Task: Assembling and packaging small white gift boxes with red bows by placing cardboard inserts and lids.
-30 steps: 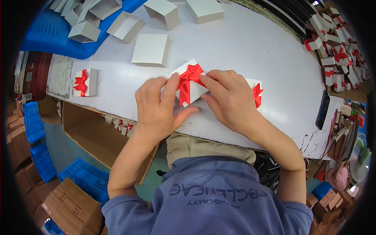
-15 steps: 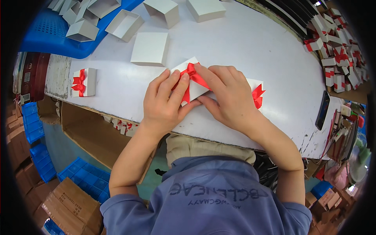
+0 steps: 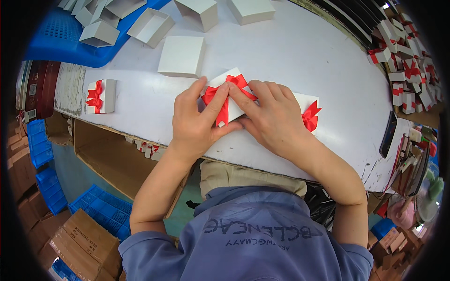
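One ribboned box (image 3: 235, 107), diagonal (corner away)

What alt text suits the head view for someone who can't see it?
A person's left hand and right hand touch the red ribbon on a small white box on a white table. A second ribboned box sits far left, a third box partly behind the right hand; plain boxes and a blue bin lie beyond.

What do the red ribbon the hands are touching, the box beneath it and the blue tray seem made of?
Ribbon: probably satin; soft sheen, loose folds. Box: likely paperboard; matte white, crisp edges. Tray: apparently moulded plastic; smooth, with small perforations.
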`<state>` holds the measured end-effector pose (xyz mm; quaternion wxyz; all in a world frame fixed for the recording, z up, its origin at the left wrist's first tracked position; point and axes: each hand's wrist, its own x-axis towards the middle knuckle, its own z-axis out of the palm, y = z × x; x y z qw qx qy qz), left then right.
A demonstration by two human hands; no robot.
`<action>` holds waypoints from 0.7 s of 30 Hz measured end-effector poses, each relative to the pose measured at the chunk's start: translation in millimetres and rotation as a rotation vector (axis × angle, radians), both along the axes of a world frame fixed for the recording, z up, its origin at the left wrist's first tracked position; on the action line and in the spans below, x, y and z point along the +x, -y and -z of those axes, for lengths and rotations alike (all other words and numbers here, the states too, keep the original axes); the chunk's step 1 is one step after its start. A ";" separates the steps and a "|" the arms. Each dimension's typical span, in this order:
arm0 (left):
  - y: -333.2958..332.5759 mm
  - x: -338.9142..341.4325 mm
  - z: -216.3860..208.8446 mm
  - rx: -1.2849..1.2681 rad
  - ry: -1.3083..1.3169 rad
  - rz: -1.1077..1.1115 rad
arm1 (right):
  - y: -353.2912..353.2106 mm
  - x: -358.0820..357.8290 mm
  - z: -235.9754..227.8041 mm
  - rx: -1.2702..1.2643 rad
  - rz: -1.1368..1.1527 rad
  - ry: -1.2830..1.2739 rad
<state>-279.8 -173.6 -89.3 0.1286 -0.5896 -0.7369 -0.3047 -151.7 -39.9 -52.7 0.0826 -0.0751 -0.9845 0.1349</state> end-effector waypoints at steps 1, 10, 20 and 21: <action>0.2 -0.3 -0.3 0.001 -0.002 0.000 | 0.3 -0.4 -0.2 0.003 0.000 -0.005; 1.4 -0.4 5.0 0.031 -0.045 0.016 | -8.4 22.3 -29.5 -0.025 0.042 -0.018; 1.7 1.0 -1.2 -0.116 0.071 0.101 | -50.2 98.1 0.2 -0.409 0.277 0.049; 4.4 -2.4 -2.7 -0.112 0.073 0.118 | -50.3 95.8 0.7 -0.470 0.292 0.027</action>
